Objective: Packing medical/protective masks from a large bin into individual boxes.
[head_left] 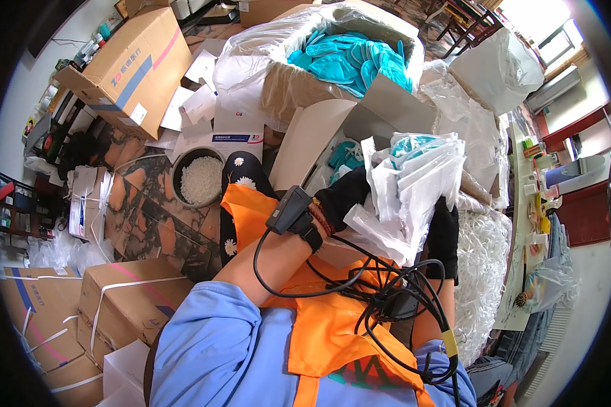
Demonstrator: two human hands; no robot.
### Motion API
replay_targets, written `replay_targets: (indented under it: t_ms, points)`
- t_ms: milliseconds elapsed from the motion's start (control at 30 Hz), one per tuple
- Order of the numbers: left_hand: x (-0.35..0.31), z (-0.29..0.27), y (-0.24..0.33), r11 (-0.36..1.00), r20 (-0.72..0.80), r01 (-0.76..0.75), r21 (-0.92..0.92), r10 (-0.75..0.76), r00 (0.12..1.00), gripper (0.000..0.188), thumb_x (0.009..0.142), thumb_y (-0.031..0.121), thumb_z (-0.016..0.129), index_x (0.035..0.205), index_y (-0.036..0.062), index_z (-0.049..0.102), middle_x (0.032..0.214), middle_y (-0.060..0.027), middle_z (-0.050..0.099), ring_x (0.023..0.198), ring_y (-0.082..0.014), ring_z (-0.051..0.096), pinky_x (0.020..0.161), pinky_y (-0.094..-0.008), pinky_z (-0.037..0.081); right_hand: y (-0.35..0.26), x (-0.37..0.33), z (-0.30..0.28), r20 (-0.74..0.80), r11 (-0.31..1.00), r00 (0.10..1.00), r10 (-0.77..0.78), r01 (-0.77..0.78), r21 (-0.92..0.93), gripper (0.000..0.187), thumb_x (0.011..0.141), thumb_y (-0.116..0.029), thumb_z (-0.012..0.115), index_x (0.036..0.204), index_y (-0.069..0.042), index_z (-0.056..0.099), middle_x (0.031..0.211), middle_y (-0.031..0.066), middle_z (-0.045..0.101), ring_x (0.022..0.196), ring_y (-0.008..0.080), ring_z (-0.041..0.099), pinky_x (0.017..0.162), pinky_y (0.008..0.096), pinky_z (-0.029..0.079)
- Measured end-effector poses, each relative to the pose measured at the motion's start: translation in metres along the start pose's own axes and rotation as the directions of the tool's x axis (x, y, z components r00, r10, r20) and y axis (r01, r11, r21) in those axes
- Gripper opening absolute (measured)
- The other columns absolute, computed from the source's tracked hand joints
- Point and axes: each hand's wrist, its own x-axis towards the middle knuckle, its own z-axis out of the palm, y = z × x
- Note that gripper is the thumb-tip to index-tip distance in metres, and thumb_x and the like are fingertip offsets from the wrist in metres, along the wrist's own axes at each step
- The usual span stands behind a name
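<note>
Between my two black-gloved hands I grip a thick bundle of white and clear packets (pixel 414 190), with teal face masks showing through at the top. My left hand (pixel 346 197) presses on the bundle's left side, its fingers partly hidden behind the packets. Along the right side my right hand (pixel 444 234) closes on it. Beneath the bundle stands an open grey-white box (pixel 380 112), flaps up, with more wrapped teal masks (pixel 346 157) inside. Beyond it, loose teal masks (pixel 349 57) fill a large plastic-lined carton (pixel 265 74).
Black cables (pixel 387 292) hang in loops from my left wrist across my lap. A round pot of small white pieces (pixel 202 178) stands on the floor at left. Brown cartons (pixel 132 74) surround me; a mass of white stringy material (pixel 483 278) lies at right, beside a long cluttered table (pixel 519 271).
</note>
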Motion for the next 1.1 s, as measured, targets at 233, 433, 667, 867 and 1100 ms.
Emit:
replay_targets:
  t_ms: [233,433,667,867,1100]
  points:
    - [-0.003,-0.015,0.007,0.000,0.242,-0.258,0.966,0.343,0.908,0.030,0.092,0.006,0.052,0.121,0.0047,0.058,0.116,-0.0098,0.062,0.108,-0.0199,0.060,0.095,-0.0355,0.046,-0.022,-0.007,0.001,-0.069,0.956,0.986,-0.152,0.129,-0.263,0.043,0.099,-0.032,0.050,0.124,0.003,0.053,0.111,0.0090,0.062,0.096,0.0140,0.058,0.083,0.0295,0.047]
    - [0.009,-0.018,0.002,0.690,-0.106,-0.139,0.710,0.301,0.948,0.032,0.085,0.007,0.058,0.117,0.0031,0.057,0.110,-0.0137,0.062,0.103,-0.0250,0.062,0.087,-0.0337,0.051,-0.011,-0.011,-0.027,-0.051,0.978,0.981,-0.186,0.180,-0.102,0.043,0.099,-0.032,0.048,0.126,0.002,0.053,0.110,0.0093,0.063,0.095,0.0170,0.061,0.082,0.0316,0.050]
    - [0.029,-0.065,-0.014,-0.188,0.050,0.062,0.980,0.537,0.842,0.022,0.086,0.021,0.062,0.103,0.0063,0.063,0.106,-0.0182,0.064,0.093,-0.0337,0.063,0.081,-0.0385,0.051,-0.013,-0.004,-0.008,0.014,0.958,0.997,-0.076,0.077,-0.275,0.044,0.099,-0.032,0.049,0.127,0.002,0.050,0.113,0.0083,0.062,0.099,0.0171,0.060,0.086,0.0330,0.048]
    - [0.010,-0.036,-0.019,0.793,-0.219,-0.242,0.558,0.422,0.880,0.024,0.087,0.022,0.061,0.105,0.0063,0.063,0.109,-0.0177,0.064,0.096,-0.0330,0.063,0.082,-0.0395,0.051,0.001,0.004,-0.006,0.080,0.968,0.985,-0.153,0.165,-0.188,0.037,0.098,-0.021,0.049,0.128,0.001,0.049,0.115,0.0077,0.060,0.102,0.0169,0.058,0.087,0.0318,0.046]
    - [0.005,-0.032,-0.014,0.856,-0.146,-0.186,0.482,0.287,0.947,0.032,0.085,0.022,0.062,0.113,0.0068,0.059,0.113,-0.0183,0.063,0.100,-0.0324,0.063,0.084,-0.0395,0.051,0.000,0.001,0.018,-0.003,0.977,0.998,-0.061,0.059,-0.204,0.033,0.098,-0.021,0.051,0.121,0.002,0.054,0.106,0.0060,0.062,0.096,0.0130,0.056,0.081,0.0299,0.045]
